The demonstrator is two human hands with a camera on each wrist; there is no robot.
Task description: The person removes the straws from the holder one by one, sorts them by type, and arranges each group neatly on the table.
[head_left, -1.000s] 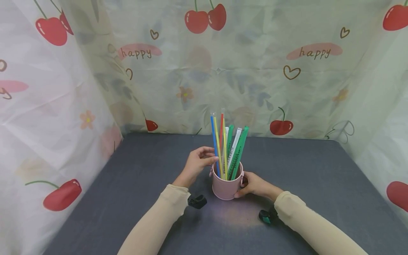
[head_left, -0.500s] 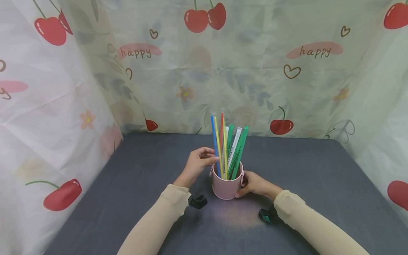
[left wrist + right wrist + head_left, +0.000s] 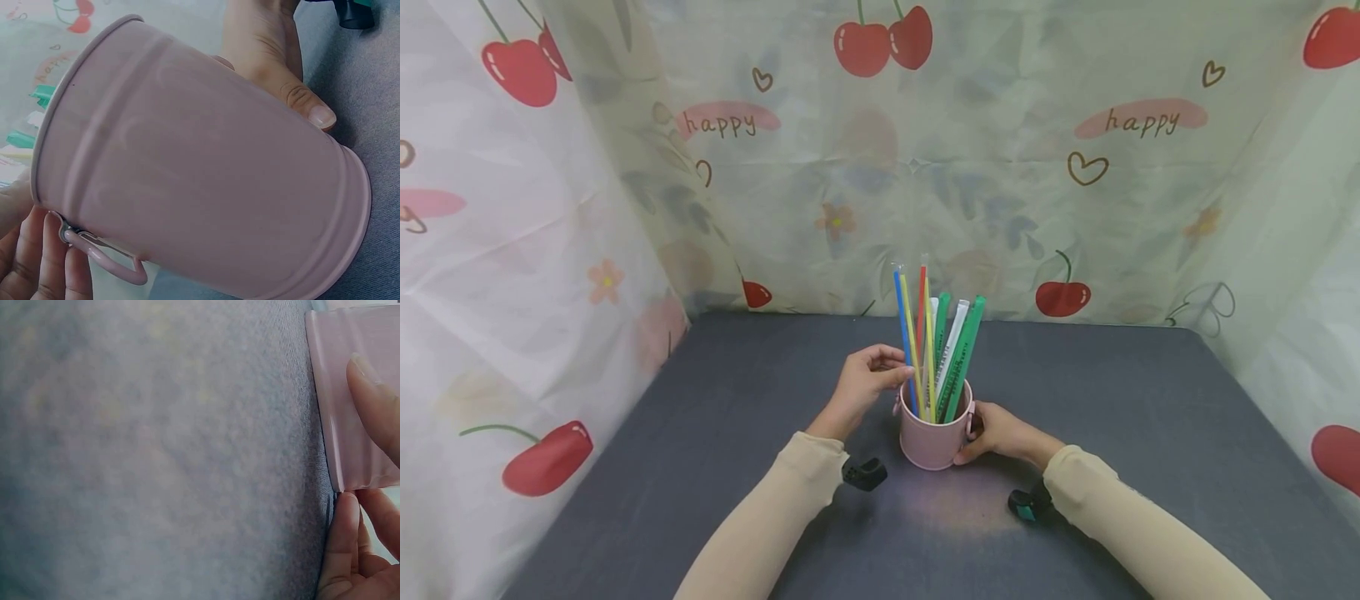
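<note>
A small pink bucket [image 3: 928, 446] stands upright on the table, holding several straws. My right hand [image 3: 1006, 437] grips its right side low down; in the right wrist view the thumb lies along the pink wall and fingers curl at the opposite side. At the left of the rim, my left hand [image 3: 863, 390] pinches a blue straw [image 3: 900, 304] in clear wrapping between thumb and fingers. Beside that straw stand yellow straws [image 3: 928, 333], a red straw [image 3: 922, 292], white-wrapped straws [image 3: 953, 337] and green-wrapped straws [image 3: 973, 329]. In the left wrist view, fingertips are close to the bucket's small handle [image 3: 112, 265].
The dark grey table [image 3: 760, 375] is bounded by a cherry-print cloth [image 3: 985, 183] at the back and sides. Black wrist devices show under both sleeves, the left device [image 3: 865, 474] and the right device [image 3: 1028, 504], close above the tabletop.
The blue straw's top, with a yellow straw beside it, has tipped very slightly left. Both hands and the bucket hold almost the same place.
</note>
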